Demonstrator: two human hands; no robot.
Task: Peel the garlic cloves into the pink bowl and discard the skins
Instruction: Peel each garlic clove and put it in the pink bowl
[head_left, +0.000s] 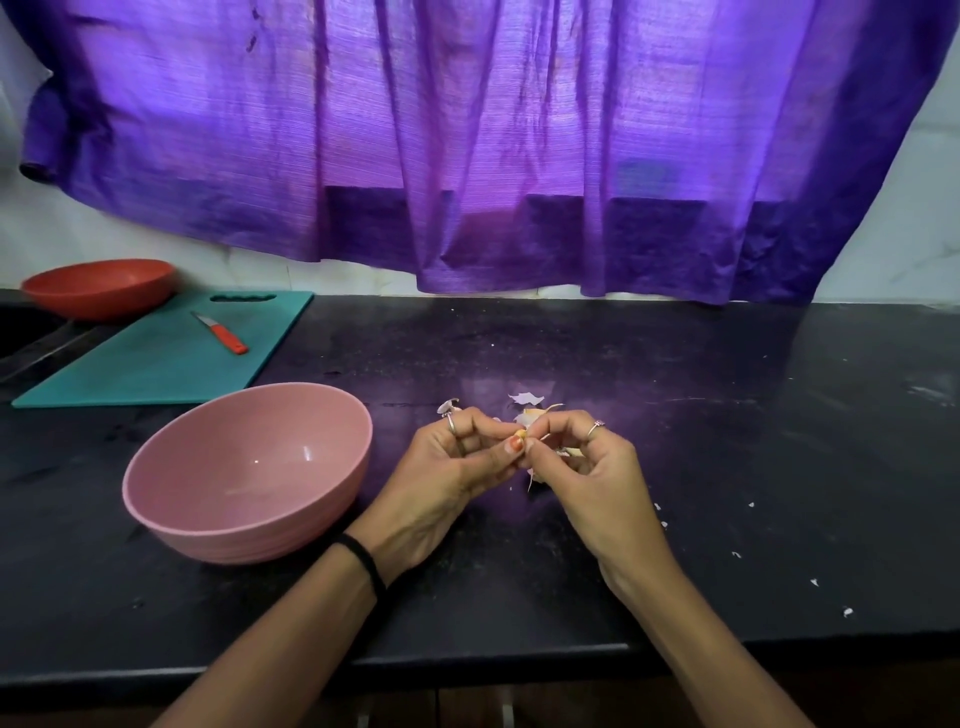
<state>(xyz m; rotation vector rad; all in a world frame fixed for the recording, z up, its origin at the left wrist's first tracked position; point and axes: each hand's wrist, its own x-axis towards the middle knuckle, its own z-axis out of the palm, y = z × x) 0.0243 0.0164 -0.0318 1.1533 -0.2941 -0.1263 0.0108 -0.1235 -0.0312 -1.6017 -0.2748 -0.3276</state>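
Observation:
A small garlic clove (521, 434) is pinched between the fingertips of both hands above the black counter. My left hand (457, 467) grips it from the left with thumb and curled fingers. My right hand (582, 467) pinches it from the right, and a strip of skin hangs below the fingers. Loose garlic skins (527, 399) lie on the counter just beyond the hands. The pink bowl (156, 512) stands to the left of my left hand; I see nothing inside it.
A teal cutting board (156, 364) lies at the back left with a small red-handled knife (224, 336) on it. A red bowl (98, 288) sits behind it. Small skin flakes (847, 611) dot the counter at right. A purple curtain hangs behind.

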